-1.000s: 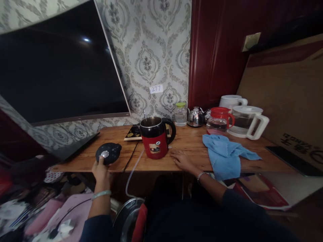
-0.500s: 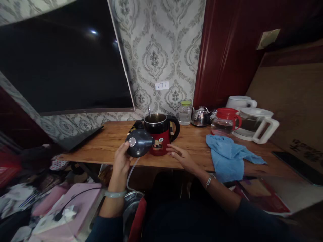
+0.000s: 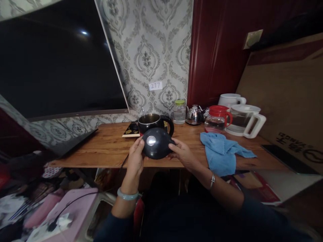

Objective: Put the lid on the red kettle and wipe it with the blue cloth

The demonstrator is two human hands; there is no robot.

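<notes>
Both my hands hold up a smooth black kettle base (image 3: 160,148), rounded with a narrower right end and a shiny silver disc on its face. My left hand (image 3: 136,156) grips its left edge, thumb on the near face. My right hand (image 3: 183,153) pinches the narrow right end. A thin dark cord (image 3: 123,162) shows beside my left hand. Directly behind the base stands an electric kettle (image 3: 146,127) with its top uncovered, a black rim and a black handle on the right. The base hides most of its red body. A metal utensil handle (image 3: 143,111) rises at its back.
On the wooden table (image 3: 101,153), a blue cloth (image 3: 222,151) lies to the right. Behind it stand a red-lidded jug (image 3: 215,121), a white-handled glass jug (image 3: 242,121), a steel teapot (image 3: 194,115) and a green-lidded jar (image 3: 179,114). A black-and-gold box (image 3: 131,131) sits left of the kettle.
The base has moved right, in front of the kettle, hiding its body. My right hand, earlier beside the kettle with fingers outstretched, has taken hold of the base. The view has shifted slightly.
</notes>
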